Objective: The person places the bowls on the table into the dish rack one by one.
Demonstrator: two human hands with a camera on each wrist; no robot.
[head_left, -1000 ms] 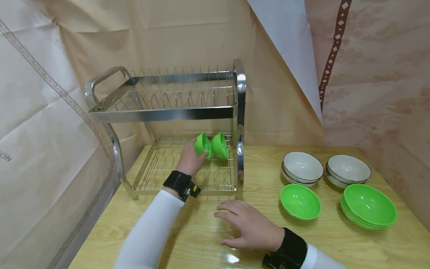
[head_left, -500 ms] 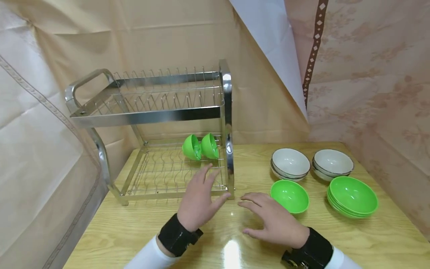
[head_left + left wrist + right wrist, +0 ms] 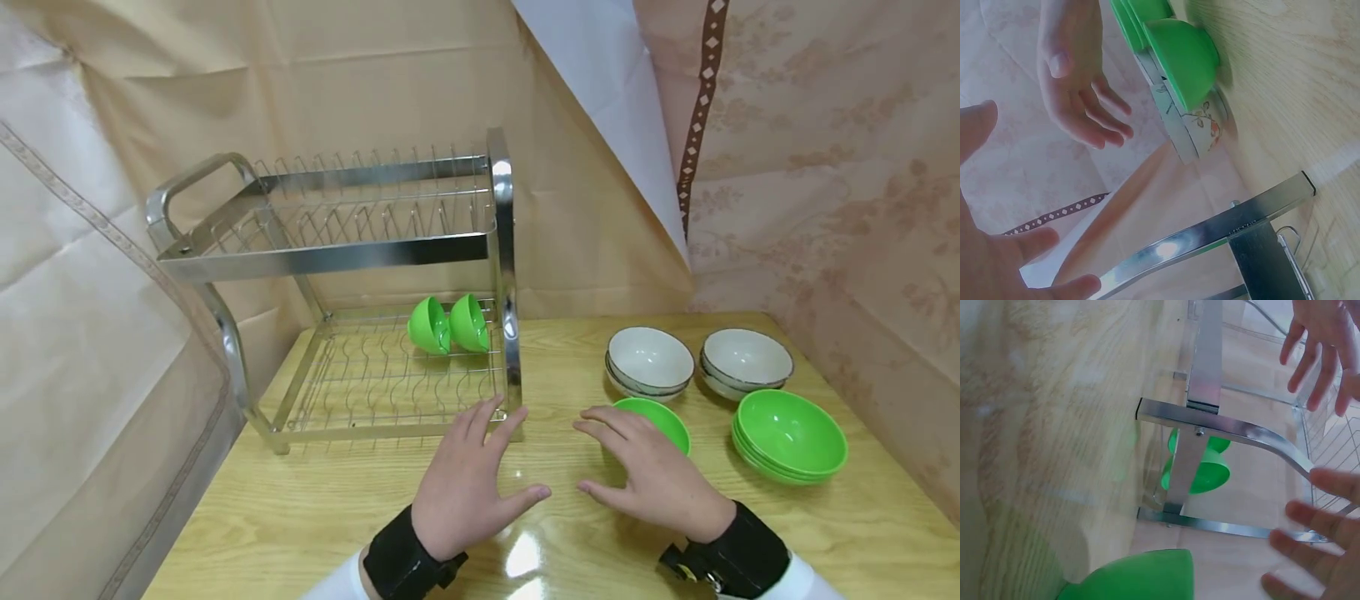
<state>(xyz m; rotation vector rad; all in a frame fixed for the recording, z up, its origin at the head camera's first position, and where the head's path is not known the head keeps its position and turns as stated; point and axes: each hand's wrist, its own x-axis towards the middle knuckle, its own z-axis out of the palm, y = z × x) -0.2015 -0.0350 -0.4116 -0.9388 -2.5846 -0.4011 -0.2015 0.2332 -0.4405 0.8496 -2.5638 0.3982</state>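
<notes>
Compared with the frame of 0.5 s ago, both hands shift to the right: the left hand [image 3: 467, 496] goes away from the rack [image 3: 322, 260], and the right hand [image 3: 656, 479] now covers part of the near green bowl [image 3: 670, 423], while the bowls themselves keep their places. Both hands are empty, with the fingers well spread and the thumbs apart from them, and the right wrist view shows a gap between the right fingers and this bowl, which sits upright on the table [image 3: 225, 525]. The 2 small green bowls in the rack, the left bowl [image 3: 427, 325] and the right bowl [image 3: 468, 323], stand tilted on the lower shelf, close together; I cannot tell if they touch. The main danger, I think, is near the right hand: if it comes down too low or too fast, the knuckles may push the near green bowl into the white bowls [image 3: 650, 360] just behind it, and those could knock. A smooth rim may also slip if only 1 side is pinched. On the left, fingertips close to the rack's front corner could catch the frame, and a shake might tip the 2 leaning bowls from their wires [image 3: 382, 375].
</notes>
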